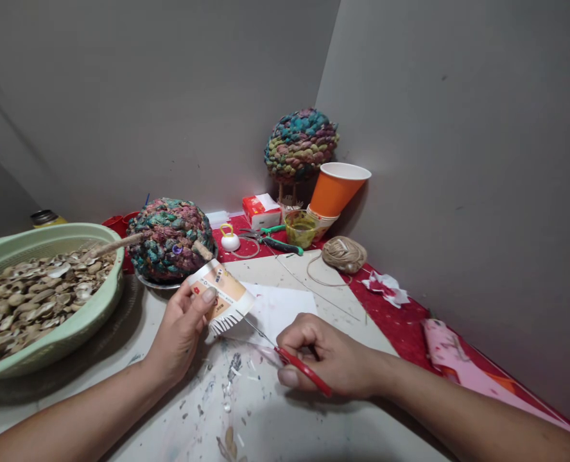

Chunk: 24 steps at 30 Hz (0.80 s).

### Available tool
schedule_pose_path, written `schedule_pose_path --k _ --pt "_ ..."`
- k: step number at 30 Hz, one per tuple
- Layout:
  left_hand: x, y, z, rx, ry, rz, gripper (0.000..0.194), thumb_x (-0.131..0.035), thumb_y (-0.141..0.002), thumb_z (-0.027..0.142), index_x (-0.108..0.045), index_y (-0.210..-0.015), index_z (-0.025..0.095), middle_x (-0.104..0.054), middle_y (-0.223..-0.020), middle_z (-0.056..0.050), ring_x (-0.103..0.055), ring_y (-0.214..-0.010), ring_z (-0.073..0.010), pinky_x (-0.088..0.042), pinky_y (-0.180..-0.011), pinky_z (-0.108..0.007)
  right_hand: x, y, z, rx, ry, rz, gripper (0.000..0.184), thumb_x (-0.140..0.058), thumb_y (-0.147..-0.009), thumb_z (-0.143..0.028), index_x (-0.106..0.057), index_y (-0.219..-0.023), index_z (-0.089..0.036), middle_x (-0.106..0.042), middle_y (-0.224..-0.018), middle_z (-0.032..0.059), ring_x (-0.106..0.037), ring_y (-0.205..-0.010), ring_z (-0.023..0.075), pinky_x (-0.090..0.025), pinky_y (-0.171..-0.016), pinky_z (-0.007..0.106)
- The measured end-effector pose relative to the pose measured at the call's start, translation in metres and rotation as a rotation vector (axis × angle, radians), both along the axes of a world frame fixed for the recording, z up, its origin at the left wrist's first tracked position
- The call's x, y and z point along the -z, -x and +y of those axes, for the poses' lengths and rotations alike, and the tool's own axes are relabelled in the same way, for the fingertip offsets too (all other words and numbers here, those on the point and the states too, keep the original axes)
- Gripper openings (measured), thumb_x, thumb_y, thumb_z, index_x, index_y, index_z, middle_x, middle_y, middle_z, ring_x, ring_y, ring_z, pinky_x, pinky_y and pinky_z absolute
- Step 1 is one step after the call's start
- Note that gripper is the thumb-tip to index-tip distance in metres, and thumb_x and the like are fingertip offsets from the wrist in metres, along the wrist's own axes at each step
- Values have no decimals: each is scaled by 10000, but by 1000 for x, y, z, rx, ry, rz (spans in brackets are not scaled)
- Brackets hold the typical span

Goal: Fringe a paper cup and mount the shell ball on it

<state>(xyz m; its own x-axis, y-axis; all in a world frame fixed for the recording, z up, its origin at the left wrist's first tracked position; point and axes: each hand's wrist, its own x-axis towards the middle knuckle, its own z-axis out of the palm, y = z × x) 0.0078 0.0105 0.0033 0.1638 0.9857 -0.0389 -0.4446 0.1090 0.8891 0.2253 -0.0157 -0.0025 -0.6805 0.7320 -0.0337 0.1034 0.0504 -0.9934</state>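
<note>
My left hand [183, 327] grips a printed paper cup [227, 292], tilted, its lower edge cut into a fringe of narrow strips. In my right hand [323, 356] is a pair of red-handled scissors [307, 371]. The blades meet the cup's edge just right of the fringe. Beneath the cup lies a white sheet of paper [287, 308]. Behind my left hand rests a ball covered in painted peanut shells [169, 231], with sticks poking out of it.
At left stands a green basket [116, 269] of peanut shells. Farther back are pliers [282, 245], a yellowish bowl [300, 231], an orange paper cup [336, 192], twine [345, 255], a tissue pack [260, 212] and a second shell-covered ball [302, 144]. Grey walls close off the back and right.
</note>
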Motion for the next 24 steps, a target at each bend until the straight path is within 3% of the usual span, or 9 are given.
schedule_pose_path --k 4,10,24 --pt "1 0 1 1 1 2 340 -834 -767 346 -688 -1016 166 -792 -883 -36 -735 -735 -153 -554 -663 -203 -2 1 1 3 16 -13 522 -725 -742 -375 -305 -486 -200 -218 -466 -106 -182 -457 31 -168 -413 186" --pt "2 0 1 13 -3 2 451 -831 -769 342 -661 -1152 175 -795 -920 -40 -746 -782 -182 -570 -678 -236 2 0 2 -4 -1 -3 503 -711 -758 -369 -319 -494 -198 -228 -465 -106 -190 -457 33 -178 -416 186" --pt "0 0 0 -8 4 20 375 -841 -756 342 -678 -1043 166 -790 -866 -31 -736 -718 -160 -555 -645 -210 3 0 2 13 -28 27 557 -740 -765 -412 -308 -486 -199 -224 -458 -107 -183 -451 34 -186 -408 185"
